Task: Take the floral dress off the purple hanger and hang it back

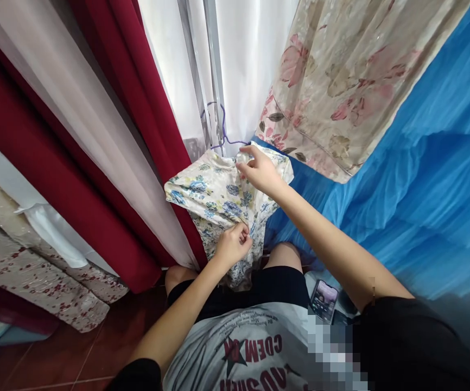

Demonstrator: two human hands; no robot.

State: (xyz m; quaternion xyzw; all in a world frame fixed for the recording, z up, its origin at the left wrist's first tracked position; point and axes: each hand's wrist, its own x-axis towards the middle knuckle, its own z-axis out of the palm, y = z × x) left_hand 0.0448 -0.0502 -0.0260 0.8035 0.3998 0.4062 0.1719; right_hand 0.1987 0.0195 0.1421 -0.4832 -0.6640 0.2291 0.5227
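A short-sleeved shirt (196, 187), white with blue and yellow flowers, hangs on a purple hanger (226, 130) in front of me. My left hand (234, 244) is closed in a pinch at the middle of the shirt's front, with a bit of its cloth apparently between the fingers. Higher up, my right hand (261, 169) is at the collar, its thumb and forefinger spread apart. The shirt's lower end hangs down between my knees.
Dark red curtains (137, 108) and pale ones hang on the left. A beige floral cloth (332, 98) and blue sheer fabric (422, 163) drape on the right. Metal poles (214, 60) stand behind the hanger. A phone (324, 300) with its screen lit lies by my right thigh.
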